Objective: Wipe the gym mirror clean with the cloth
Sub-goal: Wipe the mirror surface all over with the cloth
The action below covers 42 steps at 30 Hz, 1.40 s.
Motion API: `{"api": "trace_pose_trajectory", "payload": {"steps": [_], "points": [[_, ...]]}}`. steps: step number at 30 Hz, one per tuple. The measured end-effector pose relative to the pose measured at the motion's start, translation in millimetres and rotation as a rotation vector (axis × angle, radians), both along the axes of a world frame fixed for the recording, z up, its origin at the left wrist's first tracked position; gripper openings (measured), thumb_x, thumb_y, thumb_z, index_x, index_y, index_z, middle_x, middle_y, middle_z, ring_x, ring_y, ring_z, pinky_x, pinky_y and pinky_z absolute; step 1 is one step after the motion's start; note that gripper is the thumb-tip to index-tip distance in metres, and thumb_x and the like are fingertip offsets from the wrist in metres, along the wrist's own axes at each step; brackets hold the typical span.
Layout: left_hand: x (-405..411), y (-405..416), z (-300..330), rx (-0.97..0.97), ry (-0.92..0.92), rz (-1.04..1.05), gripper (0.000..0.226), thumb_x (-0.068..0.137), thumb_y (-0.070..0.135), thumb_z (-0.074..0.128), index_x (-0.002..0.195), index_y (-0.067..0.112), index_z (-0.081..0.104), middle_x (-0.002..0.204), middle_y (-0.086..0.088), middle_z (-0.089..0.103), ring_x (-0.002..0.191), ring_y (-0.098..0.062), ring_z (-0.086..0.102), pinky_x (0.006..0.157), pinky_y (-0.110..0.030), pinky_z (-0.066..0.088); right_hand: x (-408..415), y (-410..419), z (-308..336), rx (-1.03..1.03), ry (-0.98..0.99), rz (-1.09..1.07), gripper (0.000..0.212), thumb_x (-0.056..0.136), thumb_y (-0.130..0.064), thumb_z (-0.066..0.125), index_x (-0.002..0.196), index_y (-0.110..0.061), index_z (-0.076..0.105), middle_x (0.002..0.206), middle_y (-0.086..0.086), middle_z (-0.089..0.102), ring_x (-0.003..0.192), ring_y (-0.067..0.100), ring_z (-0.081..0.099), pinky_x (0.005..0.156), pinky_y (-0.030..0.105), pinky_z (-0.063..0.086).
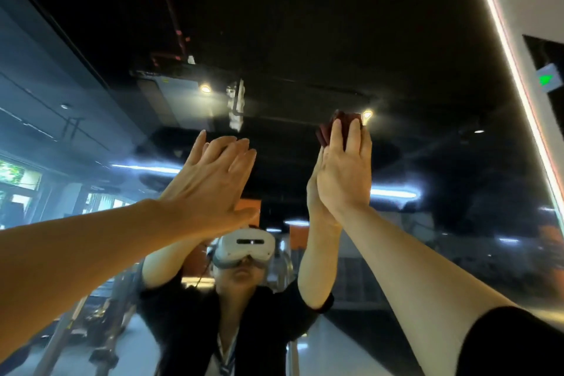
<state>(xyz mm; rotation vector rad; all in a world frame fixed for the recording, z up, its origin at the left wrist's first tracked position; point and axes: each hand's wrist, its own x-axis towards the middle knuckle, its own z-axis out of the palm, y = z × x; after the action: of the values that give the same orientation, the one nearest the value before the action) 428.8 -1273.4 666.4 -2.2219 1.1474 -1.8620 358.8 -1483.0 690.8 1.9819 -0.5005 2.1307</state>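
The gym mirror point(305, 40) fills most of the view and reflects a dark ceiling with lamps. My right hand point(345, 171) is raised high with straight fingers and presses a dark red cloth point(341, 122) flat against the glass; only the cloth's top edge shows above my fingertips. My left hand point(210, 180) lies flat on the mirror to the left, fingers straight, holding nothing. Both hands' reflections meet them at the glass.
The mirror's right edge carries a bright light strip point(515, 76), with a white wall and a green exit sign point(547, 80) beyond it. The glass reflects a person wearing a white headset point(247, 246), gym equipment at the lower left and windows at the left.
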Motion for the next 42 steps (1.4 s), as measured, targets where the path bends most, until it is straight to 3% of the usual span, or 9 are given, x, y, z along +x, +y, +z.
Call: {"api": "trace_pose_trajectory", "payload": {"steps": [7,10,16,23,28,32,35,37,42], "points": [[42,60,-1,-0.098,-0.081,-0.043,0.089,0.074,0.067,0.040,0.131,0.002,0.060,0.133,-0.018,0.060,0.126,-0.040,0.053,0.113,-0.060,0.018,50,102,26,-0.210,0.105,0.016,0.060,0.104,-0.018,0.043,0.159,-0.011,0.019,0.165,0.018,0.014,0.153,0.037,0.008,0.126,0.044,0.008],[59,102,-5,-0.158,-0.105,-0.057,0.086,0.073,0.063,0.042,0.121,-0.003,0.065,0.123,-0.022,0.065,0.117,-0.045,0.060,0.101,-0.074,0.034,68,137,35,-0.240,0.108,0.007,0.058,0.105,-0.018,0.040,0.159,-0.011,0.020,0.165,0.018,0.015,0.153,0.037,0.009,0.125,0.045,0.009],[98,189,-21,-0.209,-0.020,0.040,0.091,0.070,0.068,0.046,0.129,0.002,0.062,0.132,-0.018,0.062,0.125,-0.044,0.054,0.101,-0.077,0.033,105,205,47,-0.286,0.158,-0.043,0.063,0.102,-0.020,0.043,0.159,-0.008,0.018,0.165,0.021,0.014,0.152,0.041,0.008,0.126,0.048,0.009],[123,246,-51,-0.200,0.019,0.115,0.097,0.063,0.077,0.048,0.129,0.007,0.058,0.132,-0.014,0.061,0.128,-0.032,0.039,0.101,-0.074,0.036,155,298,4,-0.461,0.287,0.000,0.067,0.103,-0.027,0.035,0.160,-0.007,0.006,0.166,0.022,0.006,0.153,0.043,0.000,0.124,0.052,0.011],[125,255,-72,-0.125,-0.025,0.132,0.101,0.059,0.079,0.047,0.130,0.007,0.053,0.131,-0.015,0.062,0.126,-0.034,0.046,0.100,-0.071,0.034,143,292,-21,-0.596,0.425,0.017,0.068,0.103,-0.019,0.044,0.161,-0.015,0.010,0.168,0.013,0.005,0.154,0.034,0.000,0.126,0.044,0.003],[120,244,-88,-0.052,-0.047,0.104,0.106,0.052,0.077,0.058,0.130,0.005,0.060,0.132,-0.015,0.062,0.122,-0.037,0.060,0.100,-0.069,0.037,118,233,-15,-0.369,0.205,-0.033,0.065,0.099,-0.019,0.056,0.157,-0.016,0.028,0.165,0.013,0.023,0.153,0.034,0.014,0.125,0.048,0.014],[114,231,-103,-0.045,-0.064,0.039,0.108,0.048,0.074,0.075,0.131,0.009,0.052,0.132,-0.014,0.062,0.122,-0.035,0.060,0.099,-0.068,0.040,119,224,-33,-0.206,0.152,0.022,0.050,0.107,-0.023,0.033,0.156,-0.012,0.031,0.165,0.017,0.019,0.154,0.038,0.006,0.124,0.054,0.015],[111,221,-115,-0.067,-0.033,-0.001,0.111,0.049,0.071,0.079,0.136,0.011,0.045,0.137,-0.012,0.057,0.128,-0.034,0.053,0.104,-0.066,0.035,129,240,-64,-0.317,0.231,0.018,0.054,0.107,-0.027,0.011,0.157,-0.013,0.026,0.167,0.016,0.012,0.154,0.039,-0.003,0.124,0.056,0.009],[104,203,-153,-0.048,0.076,-0.064,0.112,0.055,0.065,0.079,0.146,0.008,0.043,0.147,-0.012,0.045,0.136,-0.034,0.043,0.111,-0.066,0.024,105,225,-127,-0.689,0.399,-0.061,0.073,0.087,-0.023,0.066,0.153,-0.018,0.035,0.159,0.010,0.036,0.149,0.032,0.026,0.121,0.048,0.018]]}}
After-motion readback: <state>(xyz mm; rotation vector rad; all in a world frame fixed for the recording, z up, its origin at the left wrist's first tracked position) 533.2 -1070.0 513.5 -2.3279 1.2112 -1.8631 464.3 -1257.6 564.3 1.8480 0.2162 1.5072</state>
